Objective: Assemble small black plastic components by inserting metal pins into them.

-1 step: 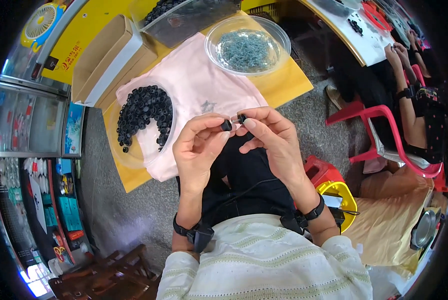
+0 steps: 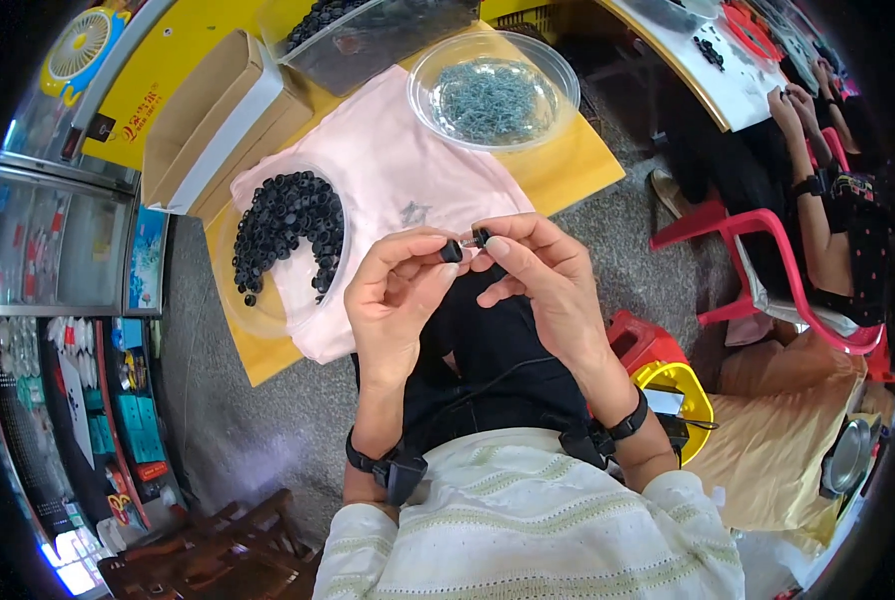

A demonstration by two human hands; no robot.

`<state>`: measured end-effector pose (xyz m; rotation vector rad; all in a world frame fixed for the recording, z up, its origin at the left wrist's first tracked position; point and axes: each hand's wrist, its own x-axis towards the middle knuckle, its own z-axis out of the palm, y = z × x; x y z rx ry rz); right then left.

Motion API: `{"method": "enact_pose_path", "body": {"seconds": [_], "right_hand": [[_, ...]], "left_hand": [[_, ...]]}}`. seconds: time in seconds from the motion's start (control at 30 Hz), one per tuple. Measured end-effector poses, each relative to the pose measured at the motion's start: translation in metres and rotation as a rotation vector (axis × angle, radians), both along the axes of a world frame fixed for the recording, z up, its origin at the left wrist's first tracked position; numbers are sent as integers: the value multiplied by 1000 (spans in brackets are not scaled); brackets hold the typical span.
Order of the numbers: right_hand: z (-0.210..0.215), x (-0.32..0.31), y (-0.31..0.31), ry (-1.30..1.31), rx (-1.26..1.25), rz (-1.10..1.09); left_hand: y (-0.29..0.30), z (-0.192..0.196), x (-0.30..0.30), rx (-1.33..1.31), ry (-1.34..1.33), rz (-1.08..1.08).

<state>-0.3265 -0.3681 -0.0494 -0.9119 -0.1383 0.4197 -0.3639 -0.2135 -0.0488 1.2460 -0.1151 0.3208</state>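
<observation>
My left hand pinches a small black round part between thumb and fingertips. My right hand holds a second small black piece right beside it, the two almost touching, above my lap at the table's near edge. A clear bowl with several of the same black parts sits on a pink cloth to my left. Farther back, a clear bowl holds a pile of small grey metal pieces.
The yellow table also carries an open cardboard box and a clear tray of black parts. A red stool and a yellow container stand at my right. Another person sits on a red chair.
</observation>
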Motion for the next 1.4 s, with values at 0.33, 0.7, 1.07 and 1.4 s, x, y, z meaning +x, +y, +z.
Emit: {"method": "enact_pose_path", "body": {"seconds": [0.33,0.7,1.07,1.4], "right_hand": [[-7,7,-2,109,88,47],[6,1,1,-16,-45,-12],[20,0,6,-229,-239,-49],[22,-2,7,-283,-304,-93]], "left_hand": [[-2,5,-1,-96,105,15],[2,-5,-1,-147,84,-16],[5,-9,0,-319,96,-26],[6,-13,1,-226,46,13]]}}
